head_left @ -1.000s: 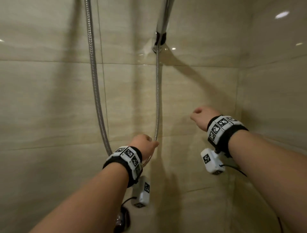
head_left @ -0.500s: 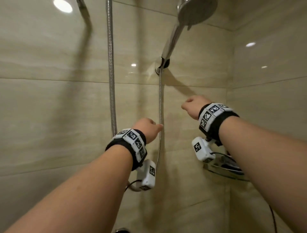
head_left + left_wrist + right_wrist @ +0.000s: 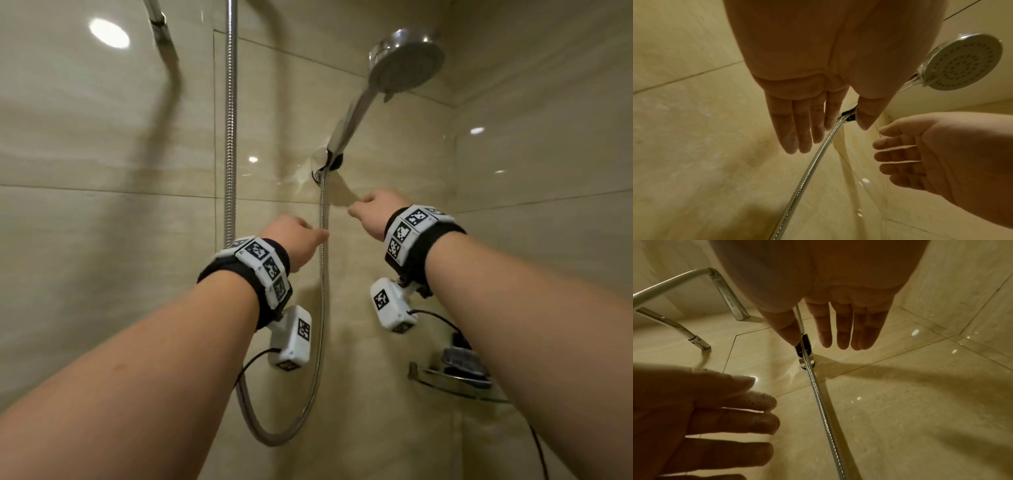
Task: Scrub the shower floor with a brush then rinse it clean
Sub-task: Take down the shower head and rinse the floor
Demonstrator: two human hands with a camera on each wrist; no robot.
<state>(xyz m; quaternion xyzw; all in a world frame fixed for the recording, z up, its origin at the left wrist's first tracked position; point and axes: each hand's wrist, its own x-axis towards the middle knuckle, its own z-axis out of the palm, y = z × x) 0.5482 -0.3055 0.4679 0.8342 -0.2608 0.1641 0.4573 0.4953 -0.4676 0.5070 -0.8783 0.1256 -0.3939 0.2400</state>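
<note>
Compared with a second before, both arms had risen and the view had tilted up, so the shower head [image 3: 407, 61], at first out of frame, now showed whole in the upper right, seated in its wall holder [image 3: 327, 164]. I judge that the rinsing step was beginning and the next move would be to lift the head out; the floor and any brush were not in view.

From left to right in the head view: one wall pipe [image 3: 161, 24] in the upper left, one hose [image 3: 230, 137] hanging in a loop, one left hand [image 3: 294, 245] in the centre beside the hose, fingers straight, holding nothing; one right hand [image 3: 373, 212] just under the holder, also released; one corner shelf [image 3: 455, 385] in the lower right.
</note>
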